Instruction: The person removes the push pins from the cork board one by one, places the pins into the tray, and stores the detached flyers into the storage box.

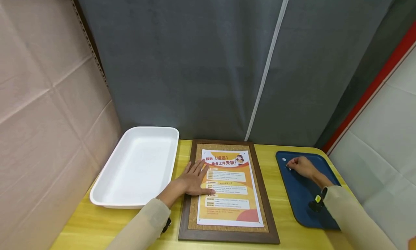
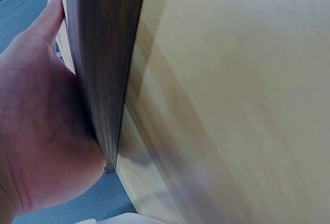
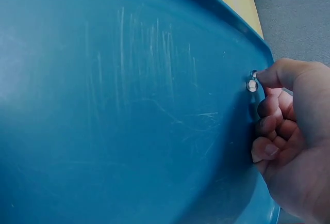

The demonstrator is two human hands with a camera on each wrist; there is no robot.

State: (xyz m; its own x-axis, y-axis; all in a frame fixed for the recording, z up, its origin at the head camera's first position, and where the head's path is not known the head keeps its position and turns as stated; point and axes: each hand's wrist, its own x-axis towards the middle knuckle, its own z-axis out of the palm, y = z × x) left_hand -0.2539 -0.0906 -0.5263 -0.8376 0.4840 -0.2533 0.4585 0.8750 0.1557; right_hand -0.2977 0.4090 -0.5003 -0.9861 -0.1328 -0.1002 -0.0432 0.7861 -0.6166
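My left hand [image 1: 192, 182] lies with spread fingers on the left side of an orange and white printed poster [image 1: 232, 210]. The poster lies on a cork board [image 1: 191, 215] with a dark wooden frame [image 1: 227, 236]; small dots show at its corners. In the left wrist view, the palm's heel rests against the frame's edge [image 2: 103, 69]. At the far left of a blue tray [image 1: 300, 203], my right hand [image 1: 303, 167] pinches a small clear-headed pin [image 3: 254, 73] between thumb and fingertip, other fingers curled. A second pin [image 3: 252, 85] lies right beside it.
A deep white plastic tray [image 1: 136, 163] stands left of the board. Yellow wood-grain table [image 1: 273, 192] shows between the board and the blue tray. A grey curtain [image 1: 188, 69] hangs behind, with pale walls [image 1: 42, 109] at the sides.
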